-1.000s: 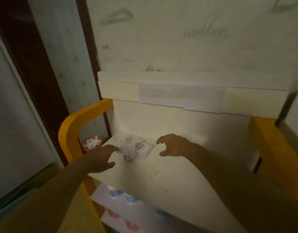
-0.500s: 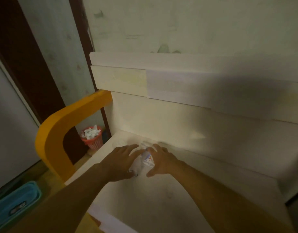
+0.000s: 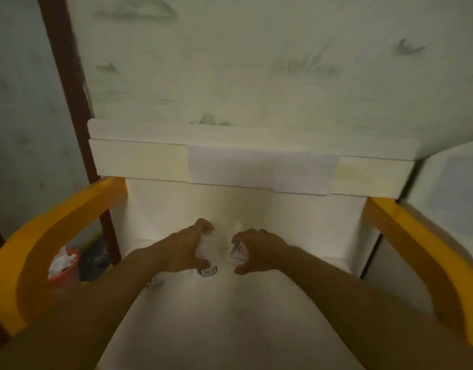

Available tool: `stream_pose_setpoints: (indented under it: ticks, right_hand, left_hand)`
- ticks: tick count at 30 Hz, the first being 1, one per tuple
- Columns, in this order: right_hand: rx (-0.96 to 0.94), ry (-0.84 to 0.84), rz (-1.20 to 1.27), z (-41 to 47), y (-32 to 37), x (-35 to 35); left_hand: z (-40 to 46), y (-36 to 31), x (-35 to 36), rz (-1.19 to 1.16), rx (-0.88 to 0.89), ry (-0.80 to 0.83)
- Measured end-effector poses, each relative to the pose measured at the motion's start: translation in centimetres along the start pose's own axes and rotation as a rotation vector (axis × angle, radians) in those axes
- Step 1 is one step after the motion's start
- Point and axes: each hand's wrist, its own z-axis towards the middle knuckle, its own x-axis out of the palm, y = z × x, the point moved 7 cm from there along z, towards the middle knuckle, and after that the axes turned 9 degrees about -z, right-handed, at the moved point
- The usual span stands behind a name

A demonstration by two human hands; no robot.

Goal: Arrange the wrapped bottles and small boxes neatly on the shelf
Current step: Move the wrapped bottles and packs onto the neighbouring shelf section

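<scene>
**Both hands on the wrapped items at the back of the shelf**

We are looking down at a white shelf [image 3: 230,329] with curved orange side rails [image 3: 43,236], set against a pale, scribbled wall; the light is dim and the frame slightly blurred.

Nearest us, low and left of centre, a small labelled item [image 3: 154,283] lies on the board just beside our left forearm; what it is we cannot tell. Just beyond it, at mid-frame, our left hand [image 3: 186,249] is curled around a wrapped bottle [image 3: 208,259], whose barcoded base shows under the thumb. The bottle appears to stand roughly upright, long axis vertical, base toward us, though the clear wrap blurs its outline. To its right, our right hand [image 3: 259,249] curls its fingers over a small box [image 3: 236,249] with blue print; its orientation is too hidden to judge.

We judge this to be the step of positioning: both items sit near the back panel, centre frame. The next move calls for setting them close together, squared to the back, then letting go without tipping the bottle.

Farther off, at lower left beyond the rail, a red waste bin [image 3: 63,265] holds crumpled paper.
</scene>
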Motion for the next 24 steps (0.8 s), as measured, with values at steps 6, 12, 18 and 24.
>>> stream_pose_setpoints:
  ticks: [6,12,18,24]
  right_hand:
    - [0.241,-0.074,-0.113,-9.3,-7.8,-7.4]
    - [0.378,-0.128,-0.175,-17.7,-14.8,-10.6]
    - [0.478,-0.222,-0.08,-25.7,-21.1,-13.3]
    - [0.57,-0.298,-0.008,-35.2,-29.2,-13.5]
  left_hand:
    - [2.9,-10.7,0.3,0.051,0.265,-0.012]
    - [5.9,-21.8,1.4,0.026,0.464,-0.025]
    - [6.6,-32.9,4.3,-0.101,0.652,-0.031]
    - [9.2,-42.3,8.8,-0.241,0.681,-0.049]
